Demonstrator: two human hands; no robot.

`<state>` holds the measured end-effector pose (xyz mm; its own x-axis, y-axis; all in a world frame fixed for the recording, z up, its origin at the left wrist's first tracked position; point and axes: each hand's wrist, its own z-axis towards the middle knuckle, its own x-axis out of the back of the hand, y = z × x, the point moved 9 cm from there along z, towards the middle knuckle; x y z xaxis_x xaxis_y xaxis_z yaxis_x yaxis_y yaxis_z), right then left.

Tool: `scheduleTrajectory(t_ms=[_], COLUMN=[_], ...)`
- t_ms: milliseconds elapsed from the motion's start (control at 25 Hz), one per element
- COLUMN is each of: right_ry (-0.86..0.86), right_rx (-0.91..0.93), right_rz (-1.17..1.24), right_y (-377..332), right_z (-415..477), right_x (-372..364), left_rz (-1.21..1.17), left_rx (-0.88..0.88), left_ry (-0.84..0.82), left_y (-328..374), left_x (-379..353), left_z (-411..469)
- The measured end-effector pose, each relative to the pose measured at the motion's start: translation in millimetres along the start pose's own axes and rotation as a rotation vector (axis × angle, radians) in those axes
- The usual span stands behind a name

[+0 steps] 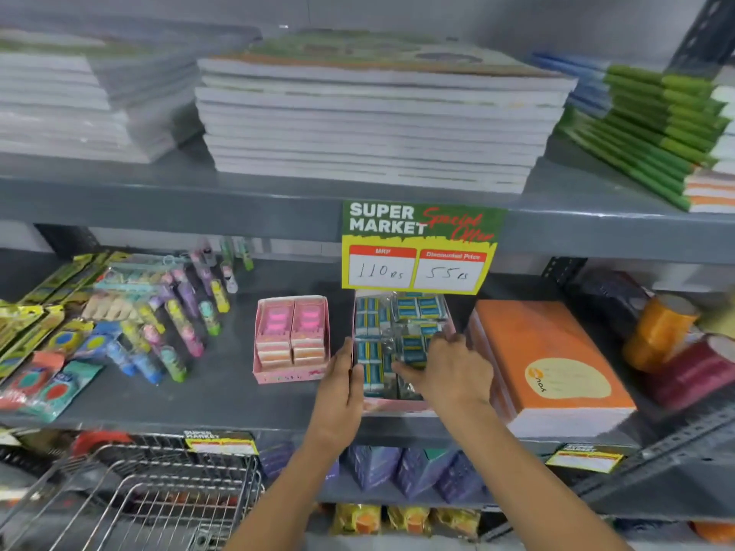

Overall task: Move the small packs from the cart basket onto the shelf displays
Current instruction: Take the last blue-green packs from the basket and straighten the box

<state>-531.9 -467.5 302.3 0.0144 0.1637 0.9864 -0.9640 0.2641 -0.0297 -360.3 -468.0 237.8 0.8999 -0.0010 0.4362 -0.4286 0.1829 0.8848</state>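
A pink display box (pixel 397 405) on the grey middle shelf (pixel 222 395) holds several small blue and white packs (pixel 413 312) in clear wrap. My left hand (pixel 340 385) lies flat against the box's left wall, fingers straight. My right hand (pixel 447 365) reaches into the box from the right, fingers resting on a blue pack (pixel 413 347) in the front half; whether it grips the pack is unclear. The wire cart basket (pixel 159 495) sits at the lower left below the shelf; its contents are hard to make out.
A second pink box (pixel 292 340) of pink packs stands left of the first. Loose colourful tubes and packets (pixel 159 324) lie further left. Orange notebooks (pixel 549 363) and tape rolls (pixel 660 332) sit at the right. A price sign (pixel 419 248) hangs above the box. Notebook stacks (pixel 374 113) fill the upper shelf.
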Motion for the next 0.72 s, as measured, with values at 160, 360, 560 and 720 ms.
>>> scheduleTrajectory(t_ms=[160,360,560,720], right_ry=[-0.044,0.005,-0.092,-0.047], right_rx=[0.005,0.088,0.031,0.009], right_rz=[-0.064,-0.047,0.555,0.744], right_y=[4,1,28,29], right_z=[5,7,-3,-15], right_x=[-6,-3,-29,-39], left_rz=[-0.022,-0.049,-0.073,-0.100], left_rx=[0.038,0.047,0.059,0.049], left_ry=[-0.011,-0.030,-0.070,-0.102], left_y=[-6,-12,-19,-14], left_x=[-1,-2,-5,-3], left_z=[-1,0,3,5])
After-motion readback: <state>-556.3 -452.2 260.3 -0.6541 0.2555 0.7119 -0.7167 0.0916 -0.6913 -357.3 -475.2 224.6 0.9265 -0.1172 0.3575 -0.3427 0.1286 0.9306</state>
